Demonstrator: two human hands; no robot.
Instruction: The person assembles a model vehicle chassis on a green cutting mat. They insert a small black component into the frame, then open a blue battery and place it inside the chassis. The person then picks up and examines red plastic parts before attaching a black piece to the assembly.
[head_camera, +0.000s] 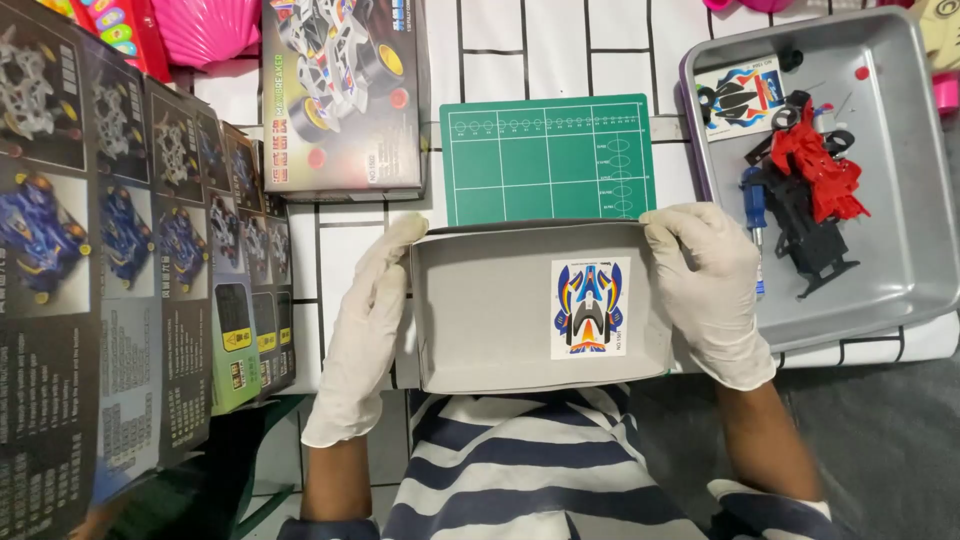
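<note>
A grey cardboard box tray (500, 320) sits in the middle, open side up, just above the person's striped shirt (520, 470). A sticker sheet (591, 308) with a little blue race car lies inside it, toward 3 o'clock. The left hand (365, 335), in a white glove, holds the tray's wall at 9 o'clock. The right hand (712, 290), gloved too, holds the wall at 3 o'clock. At 12 o'clock lies a green cutting mat (548, 158). At 2 o'clock a grey metal tray (900, 180) holds red and black car parts (815, 195). Toy car boxes (130, 250) stand in a row at 9 o'clock.
</note>
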